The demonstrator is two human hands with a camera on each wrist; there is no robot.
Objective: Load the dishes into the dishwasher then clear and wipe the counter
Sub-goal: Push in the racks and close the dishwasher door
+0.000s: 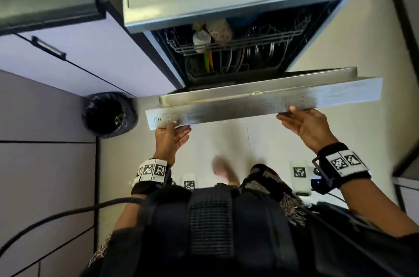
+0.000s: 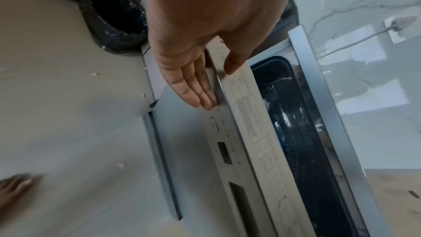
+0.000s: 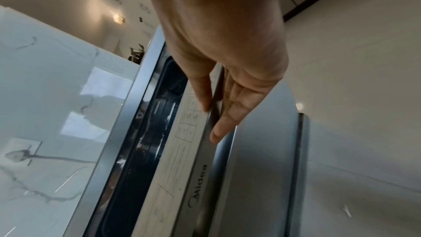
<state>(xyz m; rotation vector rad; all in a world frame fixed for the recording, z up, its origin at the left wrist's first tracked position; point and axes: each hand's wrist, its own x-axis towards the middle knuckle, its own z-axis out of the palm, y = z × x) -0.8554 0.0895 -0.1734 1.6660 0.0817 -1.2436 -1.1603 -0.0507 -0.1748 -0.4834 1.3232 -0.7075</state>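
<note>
Both hands meet the partly raised brushed-steel dishwasher door: left hand with straight fingers under its near corner, right hand flat beneath the far end, thumb on top. Beyond, racks hold plates, probably cups. Black-lined bin stands left.

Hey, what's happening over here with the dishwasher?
A person is handling the dishwasher door with both bare hands. The left hand has its straight fingers under the door's left end, and the right hand does the same at the right end, each thumb on the top edge. The door is partly open. Inside, the racks already hold plates and cups. A bin lined with a black bag stands on the floor to the left.
</note>
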